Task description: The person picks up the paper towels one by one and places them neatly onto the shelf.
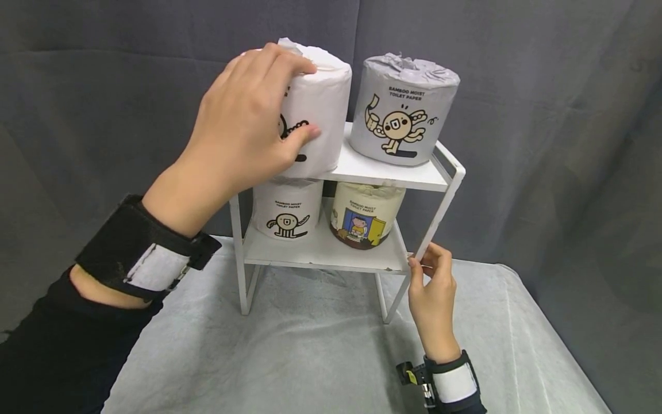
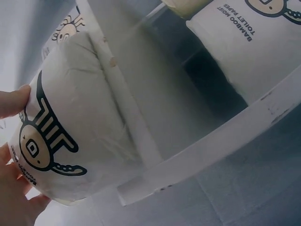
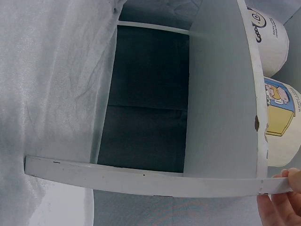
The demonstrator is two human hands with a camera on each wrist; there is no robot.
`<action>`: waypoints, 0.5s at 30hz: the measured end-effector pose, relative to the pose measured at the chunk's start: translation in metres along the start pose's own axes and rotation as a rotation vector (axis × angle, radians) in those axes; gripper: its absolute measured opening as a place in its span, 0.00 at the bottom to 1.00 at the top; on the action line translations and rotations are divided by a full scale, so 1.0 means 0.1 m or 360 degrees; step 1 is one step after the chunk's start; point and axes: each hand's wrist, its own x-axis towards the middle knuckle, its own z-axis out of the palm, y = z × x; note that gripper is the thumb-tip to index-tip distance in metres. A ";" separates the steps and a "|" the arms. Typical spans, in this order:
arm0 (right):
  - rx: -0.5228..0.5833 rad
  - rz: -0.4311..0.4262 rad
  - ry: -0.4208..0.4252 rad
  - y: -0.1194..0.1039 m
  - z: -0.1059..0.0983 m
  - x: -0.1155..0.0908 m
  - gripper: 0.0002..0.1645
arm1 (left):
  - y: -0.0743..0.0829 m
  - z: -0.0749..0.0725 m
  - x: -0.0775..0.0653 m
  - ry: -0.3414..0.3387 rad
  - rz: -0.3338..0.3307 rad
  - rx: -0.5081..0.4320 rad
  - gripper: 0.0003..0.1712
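My left hand (image 1: 248,115) grips a white toilet paper roll (image 1: 323,115), thumb on its printed front and fingers over the top. The roll stands at the left end of the rack's upper shelf, its base right at the shelf surface in the left wrist view. With thumb and fingers my right hand (image 1: 435,290) pinches the right front leg of the white two-tier rack (image 1: 326,264), beside the lower shelf. In the right wrist view, the fingertips (image 3: 294,179) lie on that leg (image 3: 188,186). A grey-wrapped roll (image 1: 408,115) stands on the upper shelf's right side.
On the lower shelf stand a second white roll (image 1: 287,210) at left and a cream roll (image 1: 368,215) with a colourful picture at right. The rack stands on a light grey cloth (image 1: 310,356), with a dark grey curtain (image 1: 543,115) behind.
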 end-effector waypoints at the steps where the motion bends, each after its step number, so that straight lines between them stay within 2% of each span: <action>1: 0.0001 0.0004 -0.0002 0.00 0.00 0.00 0.21 | -0.01 0.02 0.00 0.0018 0.0015 0.0006 0.31; 4: 0.0000 0.0015 -0.0004 0.00 -0.01 -0.01 0.21 | -0.04 0.09 0.01 0.0076 0.0043 0.0019 0.31; 7: -0.0001 0.0022 -0.0003 0.00 -0.01 -0.01 0.21 | -0.07 0.15 0.02 0.0096 0.0017 0.0023 0.30; 15: 0.0005 0.0024 -0.0006 0.00 0.00 -0.01 0.21 | -0.10 0.22 0.06 0.0056 -0.0082 -0.0025 0.31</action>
